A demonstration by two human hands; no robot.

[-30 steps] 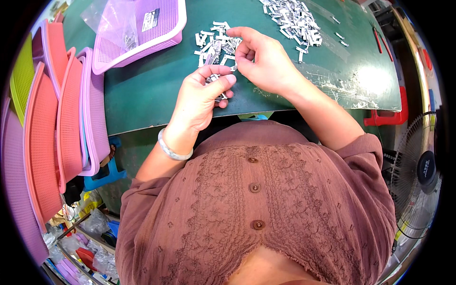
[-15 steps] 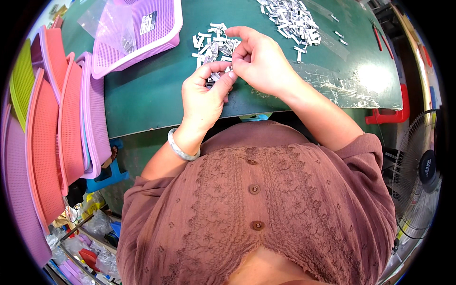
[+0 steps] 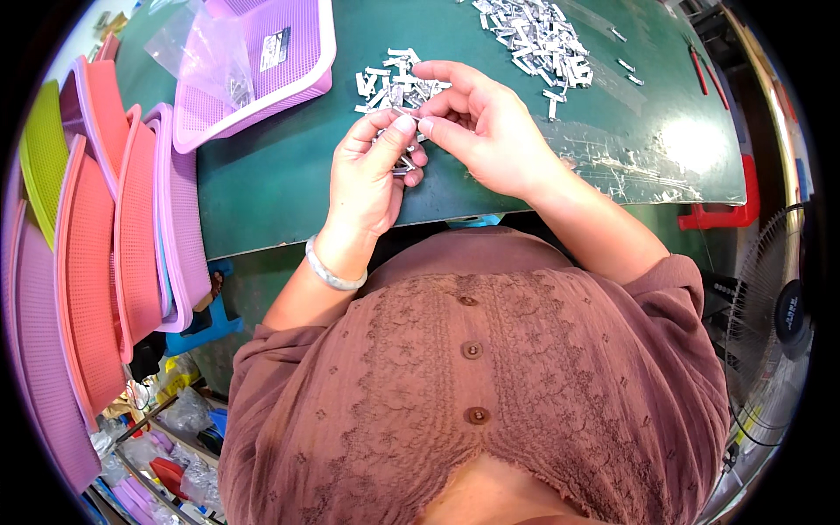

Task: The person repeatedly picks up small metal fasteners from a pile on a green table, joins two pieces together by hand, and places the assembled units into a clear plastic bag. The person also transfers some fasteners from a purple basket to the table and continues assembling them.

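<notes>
My left hand [image 3: 372, 162] is closed around several small grey-and-white metal parts [image 3: 404, 164], some showing between its curled fingers. Thumb and forefinger pinch one of these parts at the top of that hand. Close against it, my right hand [image 3: 486, 127] has its thumb and fingertips at the pinched part, apparently gripping its end; the exact contact is too small to make out. Just beyond both hands lies a small pile of similar parts [image 3: 378, 86] on the green table [image 3: 271, 192]. Farther right is a larger heap of them [image 3: 534, 39].
A purple plastic basket [image 3: 254, 114] with a clear bag [image 3: 206, 57] stands at the far left. Stacked pink and purple baskets [image 3: 87, 280] crowd the left side. Red-handled pliers [image 3: 698, 72] and a few stray parts [image 3: 626, 66] lie at right. A fan [image 3: 761, 306] stands lower right.
My left hand has turned slightly, so more parts show between its fingers. My right hand's fingers have shifted, its thumb now stretched toward the left fingertips.
</notes>
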